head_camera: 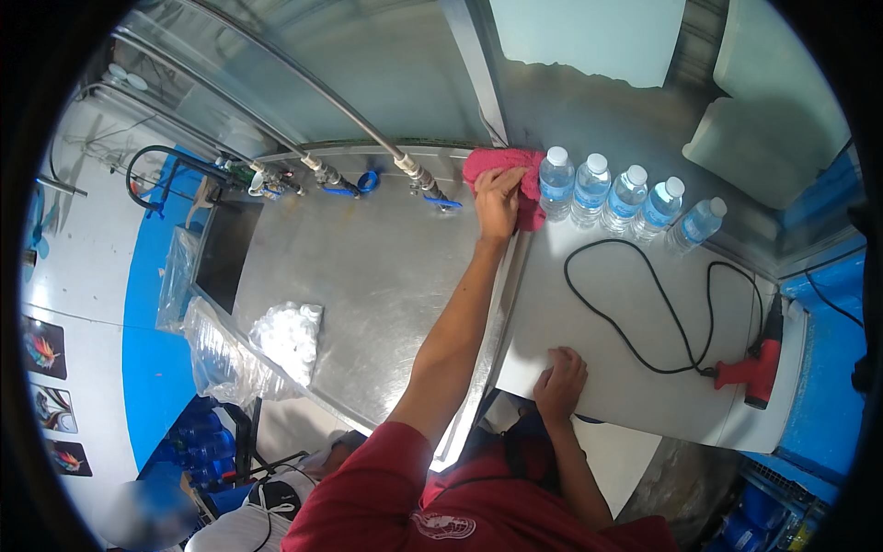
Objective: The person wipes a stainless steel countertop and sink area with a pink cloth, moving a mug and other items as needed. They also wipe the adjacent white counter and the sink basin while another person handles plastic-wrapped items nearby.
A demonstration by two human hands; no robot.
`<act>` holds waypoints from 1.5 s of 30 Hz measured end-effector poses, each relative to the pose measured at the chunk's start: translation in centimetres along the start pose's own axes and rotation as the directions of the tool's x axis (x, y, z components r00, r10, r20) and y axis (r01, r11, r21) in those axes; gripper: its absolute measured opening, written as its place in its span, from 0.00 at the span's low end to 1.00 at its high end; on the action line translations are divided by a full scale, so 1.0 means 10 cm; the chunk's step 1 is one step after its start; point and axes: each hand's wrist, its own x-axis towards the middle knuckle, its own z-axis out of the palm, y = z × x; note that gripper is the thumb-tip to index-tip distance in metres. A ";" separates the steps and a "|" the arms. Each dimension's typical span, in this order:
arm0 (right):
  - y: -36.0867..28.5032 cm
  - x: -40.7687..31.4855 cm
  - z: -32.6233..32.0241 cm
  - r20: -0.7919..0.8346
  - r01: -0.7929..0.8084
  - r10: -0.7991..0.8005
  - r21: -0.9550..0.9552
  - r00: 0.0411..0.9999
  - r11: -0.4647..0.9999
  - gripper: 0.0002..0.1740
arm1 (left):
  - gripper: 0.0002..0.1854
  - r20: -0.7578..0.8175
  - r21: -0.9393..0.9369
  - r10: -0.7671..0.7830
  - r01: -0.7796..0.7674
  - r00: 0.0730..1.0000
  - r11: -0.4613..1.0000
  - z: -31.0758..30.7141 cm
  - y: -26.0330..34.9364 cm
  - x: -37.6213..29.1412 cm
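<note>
With its fingers bent over a red towel (530, 219), my left hand (498, 207) grips the cloth at the back corner of the steel sink counter (359, 276). The towel is bunched up against the glass and touches or nearly touches the nearest of several capped plastic water bottles (554, 186). These bottles stand in a row along the back of the white table (545, 297). My right hand (562, 386) rests on the table's front edge, loosely curled, with nothing visible in it.
A red heat gun (755, 369) lies at the table's right end, its black cord (607, 317) looped across the top. Valves with blue handles (441, 201) hang from pipes over the steel counter. A bag of white caps (290, 338) sits front left. Another person (248, 517) is at lower left.
</note>
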 end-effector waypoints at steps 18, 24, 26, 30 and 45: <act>-0.58 1.55 0.37 0.222 -0.024 -0.265 0.806 0.938 0.592 0.20 | 0.14 0.063 -0.717 -0.558 0.427 0.827 0.551 -1.60 0.91 -0.70; -1.36 1.48 0.42 0.272 -0.225 -0.506 0.962 0.818 0.154 0.22 | 0.32 0.040 -0.455 -0.443 0.411 0.895 0.790 -2.26 0.91 -0.62; -1.53 1.33 0.59 0.213 -0.080 -0.396 0.942 0.893 0.326 0.25 | 0.36 0.175 -0.415 -0.430 0.462 0.886 0.784 -2.30 0.91 -0.80; -1.63 1.19 0.90 0.304 -0.064 -0.483 0.890 0.821 0.451 0.28 | 0.40 0.230 -0.336 -0.395 0.454 0.889 0.825 -2.47 0.76 -1.10; -2.94 2.95 1.08 -0.046 0.130 -0.184 0.872 0.982 0.473 0.11 | 0.19 -0.154 -0.487 -0.869 0.729 0.470 0.481 -3.26 -0.33 -2.53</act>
